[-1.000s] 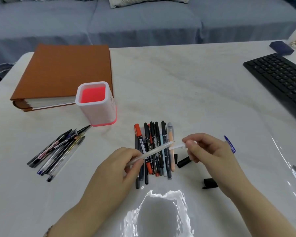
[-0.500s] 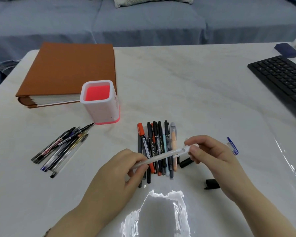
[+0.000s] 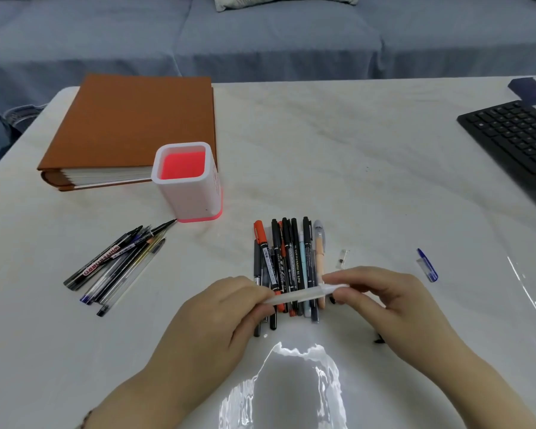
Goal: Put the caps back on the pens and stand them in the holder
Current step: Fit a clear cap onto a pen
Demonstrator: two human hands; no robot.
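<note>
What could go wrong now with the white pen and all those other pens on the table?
1. Both hands, left hand and right hand, hold the white pen right above the row of markers. A dip could scatter them.
2. The holder is tall and looks empty; a pen dropped in hard might tip it.
3. The loose blue cap lies far off to the right, so it could be forgotten.

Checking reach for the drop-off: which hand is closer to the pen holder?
Left. The left hand grips the white pen below and slightly right of the pen holder; the right hand holds the pen's other end, farther right.
</note>
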